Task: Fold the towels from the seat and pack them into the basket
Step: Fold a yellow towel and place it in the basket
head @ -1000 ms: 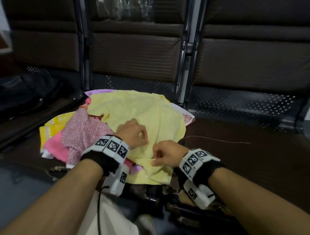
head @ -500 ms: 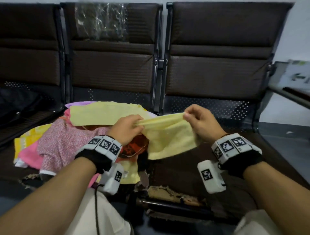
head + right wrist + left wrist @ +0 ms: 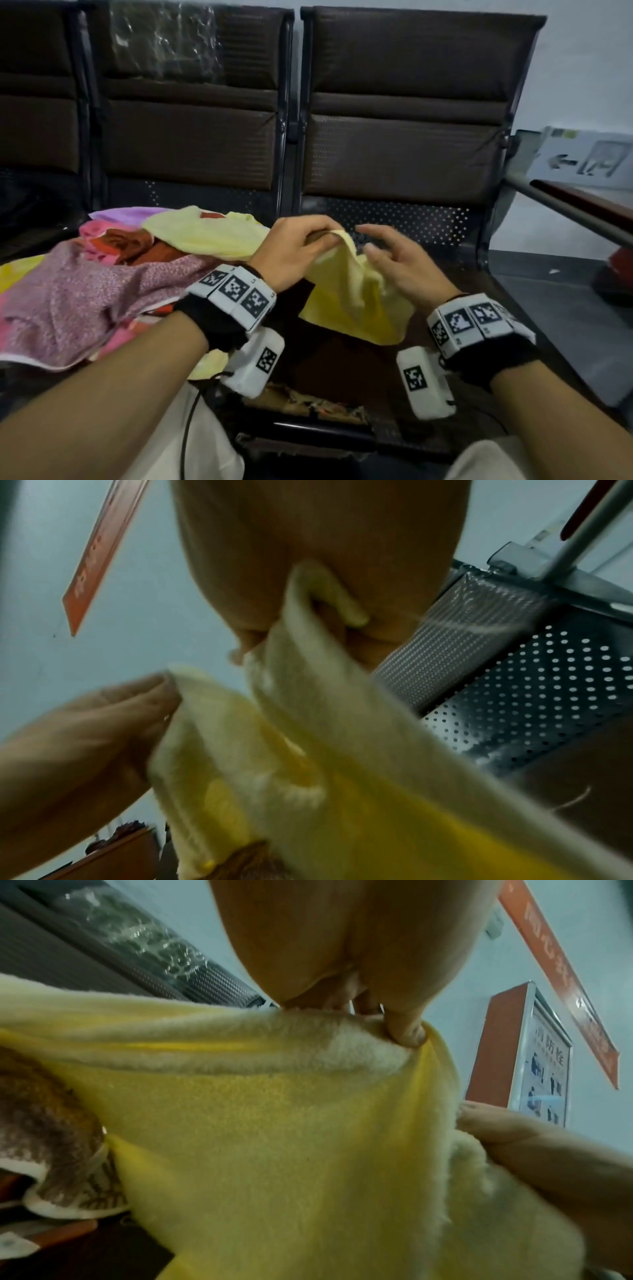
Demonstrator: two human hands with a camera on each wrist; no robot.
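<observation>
Folding was the step in hand, judging from the head view: the left hand pinched the top edge of a pale yellow towel and held it up over the dark brown seat, while the right hand lay just beside the cloth with fingers spread and relaxed, touching its side at most. The towel hung in a soft, creased drape, well short of a neat rectangle. On the neighbouring seat lay a heap of towels, pink speckled, red and yellow; no basket showed. From the left wrist, the thumb and fingers were nipped on a bunched fold of fluffy, short-piled terry, brighter yellow where light passed through. From the right wrist, which was blurred, a hemmed edge of the towel crossed the palm; whether the fingers gripped it I cannot tell. The next move probably called for the right hand to catch a free corner and bring the edges level.
</observation>
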